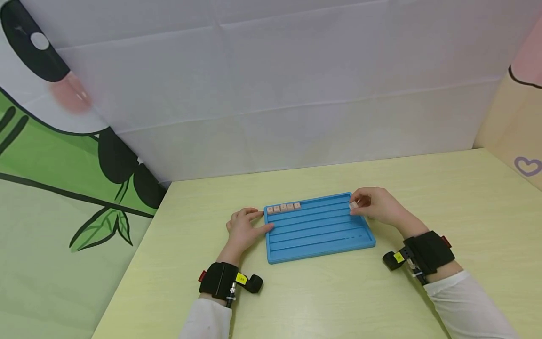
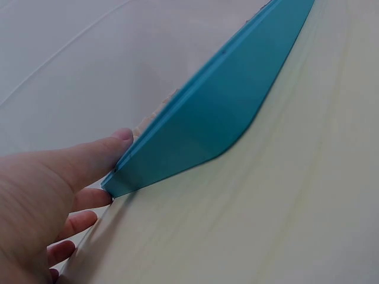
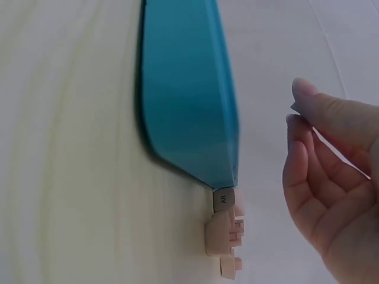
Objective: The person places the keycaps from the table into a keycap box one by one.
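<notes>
A blue ridged tray (image 1: pixel 317 230) lies on the table, with a short row of pale pink keycaps (image 1: pixel 283 207) in its top left channel. My left hand (image 1: pixel 243 230) holds the tray's left edge, thumb on the rim and index finger at the side, as the left wrist view shows. Over the tray's upper right corner, my right hand (image 1: pixel 377 205) pinches a small pale keycap (image 1: pixel 353 205) between thumb and fingertips. In the right wrist view this hand (image 3: pixel 337 171) is raised beside the tray, its keycap mostly hidden by the fingers.
Loose pink keycaps (image 3: pixel 222 234), one marked Alt, lie beyond the tray in the right wrist view; the right hand hides them in the head view. White cloth (image 1: pixel 296 94) hangs behind the pale wooden table (image 1: pixel 317 296). A printed green panel (image 1: pixel 51 212) stands left.
</notes>
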Demonstrator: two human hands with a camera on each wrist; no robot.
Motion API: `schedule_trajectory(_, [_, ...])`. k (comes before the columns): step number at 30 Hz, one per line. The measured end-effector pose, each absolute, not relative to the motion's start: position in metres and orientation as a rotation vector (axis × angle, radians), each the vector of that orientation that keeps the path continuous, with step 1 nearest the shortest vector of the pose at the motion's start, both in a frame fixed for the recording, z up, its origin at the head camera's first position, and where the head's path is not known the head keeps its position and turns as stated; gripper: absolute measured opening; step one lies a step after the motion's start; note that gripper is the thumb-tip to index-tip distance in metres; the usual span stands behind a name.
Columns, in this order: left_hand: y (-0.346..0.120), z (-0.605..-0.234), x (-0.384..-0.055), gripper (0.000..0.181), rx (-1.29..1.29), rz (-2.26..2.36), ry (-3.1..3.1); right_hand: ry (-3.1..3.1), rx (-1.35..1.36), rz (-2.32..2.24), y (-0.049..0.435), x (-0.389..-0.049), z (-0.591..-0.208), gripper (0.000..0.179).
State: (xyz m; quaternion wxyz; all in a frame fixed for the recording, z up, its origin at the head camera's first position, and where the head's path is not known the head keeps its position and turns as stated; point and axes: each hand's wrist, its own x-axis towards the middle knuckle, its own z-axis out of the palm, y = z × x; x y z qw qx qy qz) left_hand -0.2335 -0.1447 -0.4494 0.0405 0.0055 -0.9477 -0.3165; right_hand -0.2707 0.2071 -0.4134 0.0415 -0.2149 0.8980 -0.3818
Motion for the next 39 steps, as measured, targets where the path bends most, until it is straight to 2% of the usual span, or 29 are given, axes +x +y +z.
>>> schedule_trajectory(11, [-0.146,-0.450,-0.233,0.058,0.011,-0.989,-2.896,2.735,-0.658,-1.179,0.206,-0.271,-0.414,0.012])
schedule_trajectory(25, [-0.146,-0.453,-0.235,0.057,-0.002,-0.980,-2.888,2.738,-0.699,-1.161,0.201,-0.269,-0.411,0.017])
schedule_trajectory(39, [-0.147,-0.453,-0.235,0.058,0.006,-0.984,-2.894,2.837,-0.857,-1.030,0.180,-0.280,-0.380,0.015])
